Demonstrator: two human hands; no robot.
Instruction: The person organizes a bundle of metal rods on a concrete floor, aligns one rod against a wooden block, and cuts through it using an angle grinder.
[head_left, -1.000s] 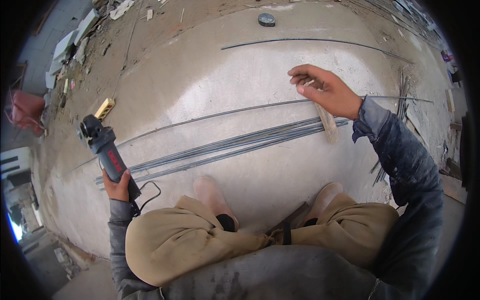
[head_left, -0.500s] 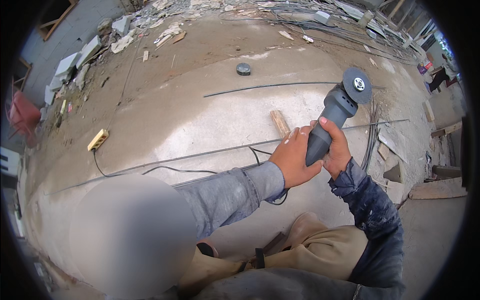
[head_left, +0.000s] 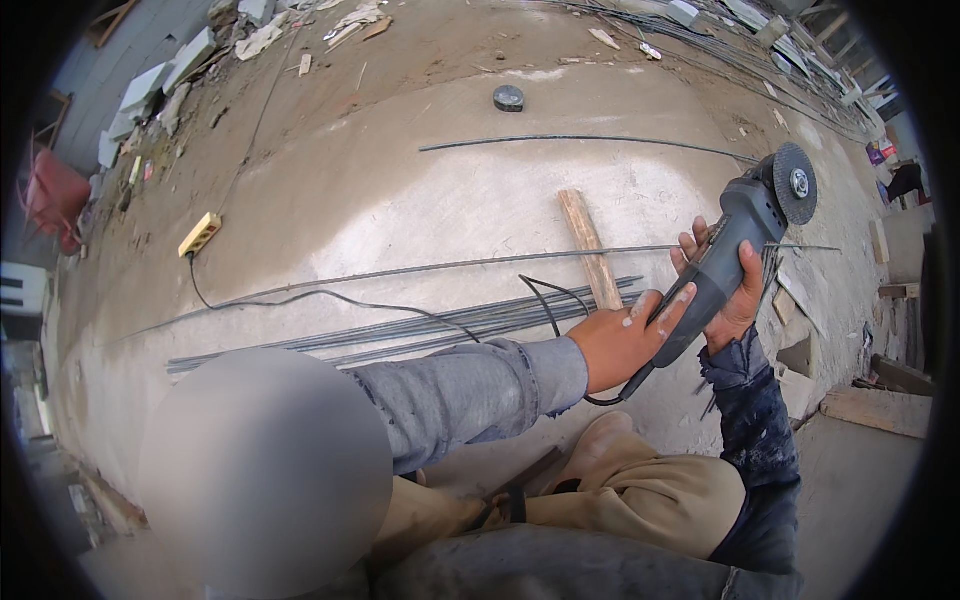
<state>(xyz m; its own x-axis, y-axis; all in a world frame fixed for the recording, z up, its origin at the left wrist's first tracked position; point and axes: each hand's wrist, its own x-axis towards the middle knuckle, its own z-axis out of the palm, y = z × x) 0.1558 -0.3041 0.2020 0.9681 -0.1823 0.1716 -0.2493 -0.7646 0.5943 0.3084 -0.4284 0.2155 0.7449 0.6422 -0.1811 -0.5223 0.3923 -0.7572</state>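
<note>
A dark grey angle grinder [head_left: 715, 262] is held in the air to the right of the middle, its disc [head_left: 796, 186] pointing up and right. My left hand [head_left: 625, 342] closes on its rear end, near where the black cord [head_left: 607, 402] comes out. From the right, my right hand [head_left: 738, 300] cradles the body, thumb on one side and fingertips showing on the other. Beyond the hands a wooden strip [head_left: 590, 245] lies on the concrete, its near end by my left hand. A bundle of thin steel bars [head_left: 420, 328] lies left of the strip.
One long bar [head_left: 430, 268] crosses the strip, and another bar [head_left: 580, 138] lies farther off. The cord trails towards a yellow power strip [head_left: 200, 235]. A dark round object [head_left: 508, 98] sits beyond. Broken blocks [head_left: 147, 88] line the left; a plank [head_left: 880, 410] lies right. A blurred disc covers the lower left.
The grinder has moved right and turned, its disc now more edge-on. My left hand has come down to its rear end, and my right hand has opened around the body. The view has shifted slightly.
</note>
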